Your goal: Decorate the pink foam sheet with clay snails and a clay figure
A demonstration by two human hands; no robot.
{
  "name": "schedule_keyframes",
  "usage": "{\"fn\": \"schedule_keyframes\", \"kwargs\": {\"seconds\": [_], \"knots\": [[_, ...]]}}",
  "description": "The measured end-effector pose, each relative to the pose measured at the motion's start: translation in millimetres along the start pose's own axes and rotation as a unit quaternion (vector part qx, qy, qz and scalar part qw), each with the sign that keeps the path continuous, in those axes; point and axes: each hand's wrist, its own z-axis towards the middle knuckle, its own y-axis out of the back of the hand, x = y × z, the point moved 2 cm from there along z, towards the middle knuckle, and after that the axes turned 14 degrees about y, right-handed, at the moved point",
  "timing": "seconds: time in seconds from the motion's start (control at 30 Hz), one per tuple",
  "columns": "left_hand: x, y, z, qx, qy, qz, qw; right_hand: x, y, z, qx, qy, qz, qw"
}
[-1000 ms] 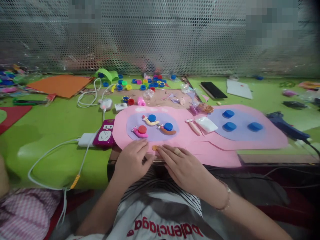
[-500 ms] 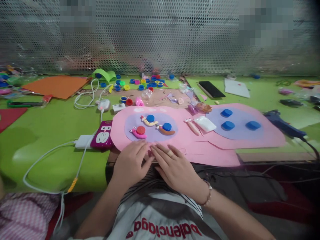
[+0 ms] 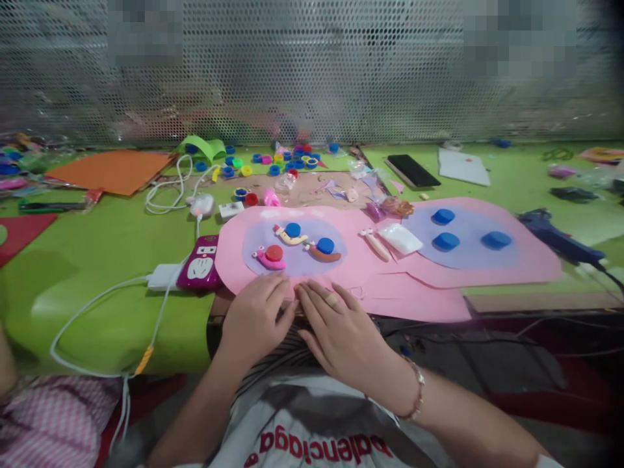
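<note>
My left hand (image 3: 256,318) lies palm down at the near edge of a pink paper sheet (image 3: 234,227), its fingers stretched out. Beside it, my right hand (image 3: 338,325) also rests flat, wearing a ring, fingertips close to the left ones. A small orange-brown spot shows at its fingertips, too little to name; what lies under the palms is hidden. Beyond them, on a lilac oval (image 3: 312,266), sit a pink clay snail (image 3: 270,259) with a red cap and two others, cream (image 3: 291,236) and brown (image 3: 325,252), with blue caps. A pale clay snail body (image 3: 376,246) lies to the right.
A white packet (image 3: 400,239) adjoins a second lilac oval bearing blue caps (image 3: 446,242). Right of it lies a blue glue gun (image 3: 560,237). A purple power bank (image 3: 199,266) with white cables sits left. Farther back are a black phone (image 3: 413,170) and several loose caps.
My right hand has slid slightly, its wrist now lower and farther right. The left hand stays almost in place. The orange-brown spot shows more clearly between the fingertips.
</note>
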Motion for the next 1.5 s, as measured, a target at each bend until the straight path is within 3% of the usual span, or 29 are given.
{"fn": "schedule_keyframes", "kwargs": {"seconds": [0.27,0.47,0.6,0.7,0.8,0.93,1.27,1.5], "knots": [[-0.1,-1.2,0.1,0.017,0.008,-0.006,1.000,2.6,0.7,-2.7,-0.003,-0.025,-0.032,0.999],[-1.1,1.1,1.1,0.020,0.003,0.000,1.000,-2.6,-6.5,-10.8,-0.016,-0.036,0.016,0.999],[-6.8,6.5,3.6,0.035,-0.032,0.015,0.999,-10.9,-15.7,-20.4,-0.076,-0.057,0.070,0.993],[-9.4,8.3,4.5,0.048,-0.052,0.029,0.997,-11.7,-22.8,-23.4,-0.140,-0.100,0.064,0.983],[-8.6,8.0,4.1,0.054,-0.050,0.041,0.996,-8.5,-27.5,-19.5,-0.161,-0.134,0.041,0.977],[-7.2,6.7,3.5,0.061,-0.049,0.036,0.996,-5.7,-27.7,-13.8,-0.163,-0.136,0.024,0.977],[-6.2,2.5,4.1,-0.001,-0.017,-0.001,1.000,-5.6,-29.5,-15.2,-0.133,-0.133,0.025,0.982],[-4.7,0.7,2.6,-0.011,-0.023,-0.016,1.000,-4.9,-25.9,-14.6,-0.129,-0.137,0.022,0.982]]}}
